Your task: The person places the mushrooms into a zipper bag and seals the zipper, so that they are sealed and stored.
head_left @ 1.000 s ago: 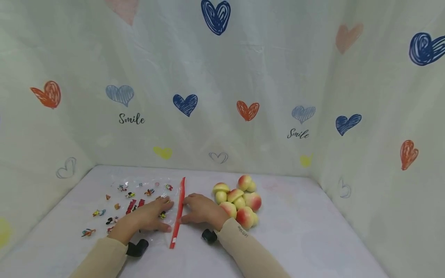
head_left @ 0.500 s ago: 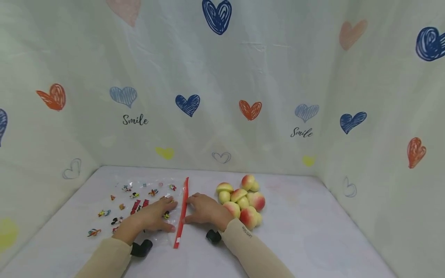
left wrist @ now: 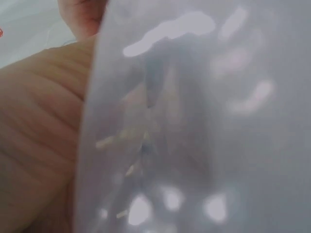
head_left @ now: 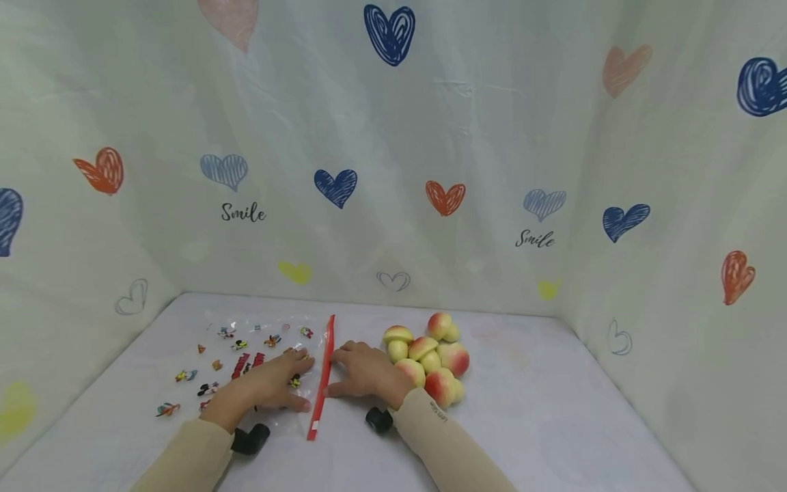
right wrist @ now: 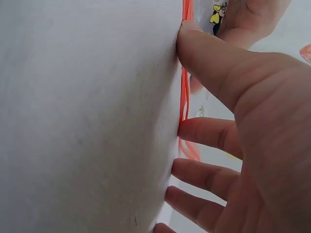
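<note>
A clear zip bag with printed cartoon figures lies flat on the white table, its red zip strip on the right side. My left hand rests on the bag near that strip, fingers spread. In the left wrist view shiny plastic film covers most of the picture and hides much of the hand. My right hand is just right of the strip. In the right wrist view its fingers reach down to the table, with thumb and fingertips right at the red strip edge.
Several yellow-and-red mushroom-shaped pieces are clustered beyond and right of my right hand. Black wrist cameras, one by the left wrist and one by the right, sit close over the table. A curtain with hearts stands behind.
The head view has shifted slightly, so everything appears a little farther right than one second ago. Both hands keep their places at the bag and strip.
</note>
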`<action>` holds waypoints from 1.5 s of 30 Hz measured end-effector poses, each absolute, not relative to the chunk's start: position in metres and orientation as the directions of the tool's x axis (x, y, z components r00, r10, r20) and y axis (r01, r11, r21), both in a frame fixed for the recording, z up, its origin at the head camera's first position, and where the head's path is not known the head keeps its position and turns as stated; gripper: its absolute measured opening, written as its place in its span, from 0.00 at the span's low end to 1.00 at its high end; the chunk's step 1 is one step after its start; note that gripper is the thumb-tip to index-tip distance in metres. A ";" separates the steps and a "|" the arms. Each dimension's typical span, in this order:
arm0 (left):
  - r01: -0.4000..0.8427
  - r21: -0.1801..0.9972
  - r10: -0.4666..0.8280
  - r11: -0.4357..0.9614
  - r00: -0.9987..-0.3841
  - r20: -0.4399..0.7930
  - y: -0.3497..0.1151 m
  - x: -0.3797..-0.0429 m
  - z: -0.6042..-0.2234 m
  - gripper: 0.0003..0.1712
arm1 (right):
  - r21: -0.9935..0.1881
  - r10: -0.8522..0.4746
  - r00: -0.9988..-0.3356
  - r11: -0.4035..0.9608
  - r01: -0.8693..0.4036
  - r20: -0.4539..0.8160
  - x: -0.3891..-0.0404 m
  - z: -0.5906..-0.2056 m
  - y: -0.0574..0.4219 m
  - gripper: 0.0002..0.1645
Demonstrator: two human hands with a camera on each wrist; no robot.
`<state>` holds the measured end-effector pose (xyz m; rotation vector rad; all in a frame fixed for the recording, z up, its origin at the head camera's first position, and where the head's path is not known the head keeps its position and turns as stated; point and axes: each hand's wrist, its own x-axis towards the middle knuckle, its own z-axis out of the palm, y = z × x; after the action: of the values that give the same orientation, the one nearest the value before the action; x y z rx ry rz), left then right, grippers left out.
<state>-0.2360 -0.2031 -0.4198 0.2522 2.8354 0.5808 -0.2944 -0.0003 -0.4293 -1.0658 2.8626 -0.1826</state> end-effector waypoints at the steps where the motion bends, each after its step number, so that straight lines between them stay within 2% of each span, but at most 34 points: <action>1: 0.120 0.400 0.212 0.909 -0.957 -0.196 -0.204 -0.236 -0.419 0.50 | -0.135 -0.660 -0.751 0.747 -0.651 -0.034 -0.294 -0.429 -0.001 0.39; 10: 0.089 0.404 0.188 0.910 -0.959 -0.212 -0.212 -0.231 -0.416 0.50 | -0.117 -0.663 -0.747 0.746 -0.655 -0.049 -0.294 -0.427 -0.005 0.37; 22: 0.064 0.397 0.154 0.916 -0.968 -0.199 -0.206 -0.231 -0.412 0.49 | -0.077 -0.671 -0.742 0.738 -0.670 0.023 -0.304 -0.422 -0.009 0.28; 29: 0.056 0.402 0.150 0.914 -0.967 -0.206 -0.205 -0.229 -0.412 0.49 | -0.106 -0.634 -0.774 0.770 -0.629 -0.007 -0.302 -0.424 -0.011 0.31; 32: 0.055 0.407 0.151 0.912 -0.967 -0.206 -0.204 -0.229 -0.412 0.49 | -0.104 -0.633 -0.774 0.770 -0.629 -0.009 -0.301 -0.425 -0.011 0.32; 39: 0.067 0.390 0.159 0.918 -0.965 -0.208 -0.210 -0.229 -0.411 0.49 | -0.108 -0.644 -0.765 0.760 -0.641 0.014 -0.303 -0.427 -0.013 0.28; 45: 0.097 0.413 0.197 0.905 -0.959 -0.205 -0.216 -0.230 -0.406 0.45 | -0.114 -0.630 -0.777 0.772 -0.625 -0.008 -0.302 -0.426 -0.013 0.31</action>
<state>-0.2298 -0.2164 -0.4059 0.2214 2.8267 0.5949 -0.3025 -0.0128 -0.4258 -1.0318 2.9142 -0.1616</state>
